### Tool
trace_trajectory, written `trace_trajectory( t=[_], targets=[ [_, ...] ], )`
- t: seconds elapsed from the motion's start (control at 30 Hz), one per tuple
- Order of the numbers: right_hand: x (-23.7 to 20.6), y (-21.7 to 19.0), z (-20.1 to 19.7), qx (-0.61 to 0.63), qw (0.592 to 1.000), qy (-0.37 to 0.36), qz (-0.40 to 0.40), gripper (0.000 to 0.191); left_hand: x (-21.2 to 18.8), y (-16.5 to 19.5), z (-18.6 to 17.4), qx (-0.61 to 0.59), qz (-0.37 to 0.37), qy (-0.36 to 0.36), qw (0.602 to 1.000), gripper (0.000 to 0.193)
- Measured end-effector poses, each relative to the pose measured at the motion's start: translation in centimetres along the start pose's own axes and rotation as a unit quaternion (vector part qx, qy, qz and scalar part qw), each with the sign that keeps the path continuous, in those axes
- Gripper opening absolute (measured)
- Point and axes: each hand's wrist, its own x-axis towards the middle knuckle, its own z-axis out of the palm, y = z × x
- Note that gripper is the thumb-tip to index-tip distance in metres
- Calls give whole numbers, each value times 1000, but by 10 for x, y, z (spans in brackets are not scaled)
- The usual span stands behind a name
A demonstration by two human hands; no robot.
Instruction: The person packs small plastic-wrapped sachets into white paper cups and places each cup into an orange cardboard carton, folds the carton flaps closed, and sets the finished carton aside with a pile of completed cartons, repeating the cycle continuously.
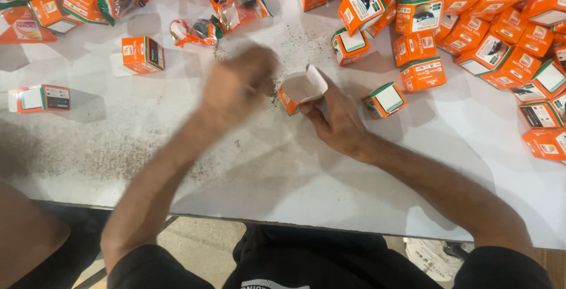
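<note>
The right hand (337, 118) grips a small orange cardboard carton (299, 91) with a white inside, fingers wrapped around its lower walls and its top flap standing open. The carton is held just above the white, dust-speckled worktable (283, 171), near the centre of the surface.

The left hand (239, 86) is blurred by motion just to the left of the carton mouth. Its fingers appear drawn together, but whether they hold anything cannot be told.

A large heap of closed orange cartons with green trim (471, 24) lies on the table at the right. One single closed carton (384, 100) rests just beside the right hand. Clear orange plastic sachets with dark contents (194, 31) lie at the upper left, well apart from the hands.

Judged from the pose, filling the open carton is the work in hand. For a clean result, the right hand should keep the mouth facing up and the flap clear of the opening. The grip should stay low on the walls so that the thin card does not crush.
</note>
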Motion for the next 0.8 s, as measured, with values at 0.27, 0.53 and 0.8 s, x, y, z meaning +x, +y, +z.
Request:
trace_trajectory(
  t=[0.27,0.53,0.8],
  targets=[
    [14,9,-11,7,989,-85,-121,75,-19,-97,-25,203,5,-180,962,44],
    [21,19,-24,-55,976,-167,-132,73,-56,14,-7,-71,115,56,989,33],
    [19,9,-22,-48,972,-142,-178,90,-70,7,44,41,144,13,989,44]
  ],
)
